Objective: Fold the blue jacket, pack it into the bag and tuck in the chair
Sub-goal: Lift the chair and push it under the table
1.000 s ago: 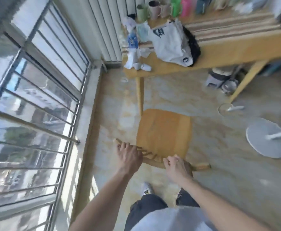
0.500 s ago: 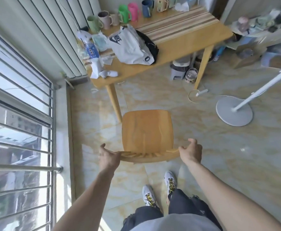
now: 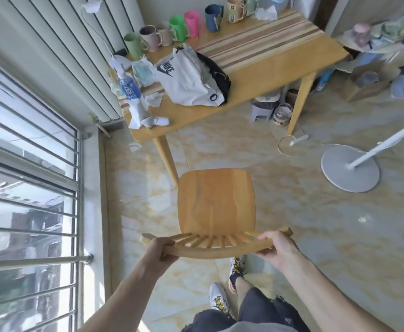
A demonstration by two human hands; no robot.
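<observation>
A wooden chair (image 3: 216, 200) stands on the tiled floor in front of me, its seat facing the wooden table (image 3: 263, 75). My left hand (image 3: 159, 249) grips the left end of the curved backrest rail. My right hand (image 3: 277, 248) grips the right end of the same rail. On the table lies a white Nike bag (image 3: 186, 80) with dark cloth showing behind it. The blue jacket itself is not visible. The chair's front edge is near the table's front left leg (image 3: 166, 156), apart from it.
A barred window (image 3: 28, 188) runs along the left. Several mugs (image 3: 179, 27), a bottle (image 3: 130, 88) and tissues sit on the table. A small stool and jars (image 3: 271, 110) stand under it. A white fan base (image 3: 349, 168) and cord lie on the floor at right.
The view has swung from the window toward the table. My hands have moved apart from the middle of the backrest rail to its two ends, and the chair now faces the table squarely.
</observation>
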